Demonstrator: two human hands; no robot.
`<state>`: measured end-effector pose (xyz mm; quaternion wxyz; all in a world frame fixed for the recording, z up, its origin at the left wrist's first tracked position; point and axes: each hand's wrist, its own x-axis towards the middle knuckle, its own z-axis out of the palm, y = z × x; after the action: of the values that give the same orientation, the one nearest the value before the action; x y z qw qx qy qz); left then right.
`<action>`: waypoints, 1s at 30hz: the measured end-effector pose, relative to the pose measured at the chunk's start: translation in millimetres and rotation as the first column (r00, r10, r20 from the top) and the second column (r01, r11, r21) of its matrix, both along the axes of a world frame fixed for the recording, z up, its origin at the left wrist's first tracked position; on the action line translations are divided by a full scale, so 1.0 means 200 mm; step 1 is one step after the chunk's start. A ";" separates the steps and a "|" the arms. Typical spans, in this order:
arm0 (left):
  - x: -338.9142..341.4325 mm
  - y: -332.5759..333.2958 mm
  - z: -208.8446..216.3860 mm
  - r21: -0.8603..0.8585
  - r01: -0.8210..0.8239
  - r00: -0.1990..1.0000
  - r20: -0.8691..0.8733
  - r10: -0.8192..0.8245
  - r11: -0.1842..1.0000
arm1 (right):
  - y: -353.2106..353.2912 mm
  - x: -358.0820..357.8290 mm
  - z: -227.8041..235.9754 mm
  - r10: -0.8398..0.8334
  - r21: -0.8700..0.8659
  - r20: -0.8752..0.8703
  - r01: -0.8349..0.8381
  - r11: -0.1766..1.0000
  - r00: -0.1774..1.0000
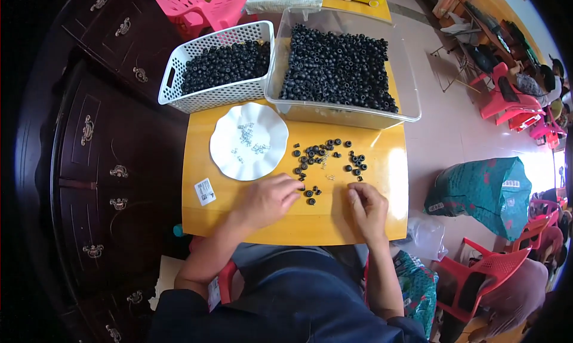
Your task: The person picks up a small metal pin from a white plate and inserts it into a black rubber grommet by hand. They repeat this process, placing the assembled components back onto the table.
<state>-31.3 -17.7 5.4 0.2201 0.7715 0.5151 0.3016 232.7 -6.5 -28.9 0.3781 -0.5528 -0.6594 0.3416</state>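
The left hand [270, 198] has its fingers curled nearly closed, tips pressing 1 small black ring [310, 193] against the yellow worktop [250, 223], likely to steady it. The right hand [367, 207] pinches thumb and forefinger together; whether anything sits between them I cannot tell. Loose black rings [325, 155] scatter just beyond, beside a white scalloped plate [227, 146] of tiny metal parts. Farther back stand 2 containers of rings: a white basket [209, 95] and a clear bin [346, 113].

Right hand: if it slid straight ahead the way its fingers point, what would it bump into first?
Probably the loose black rings just beyond the right hand fingertips; farther on stands the clear bin. Depth is hard to judge.
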 end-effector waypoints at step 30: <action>0.13 -0.04 -0.13 0.083 -0.027 0.998 -0.050 0.031 0.996 | -0.02 -0.14 0.05 0.131 0.057 0.145 -0.140 0.988 0.981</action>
<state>-4.4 -26.1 -21.2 0.1705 0.7799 0.5189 0.3056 204.3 -9.6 -18.2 0.3248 -0.5162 -0.7317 0.3043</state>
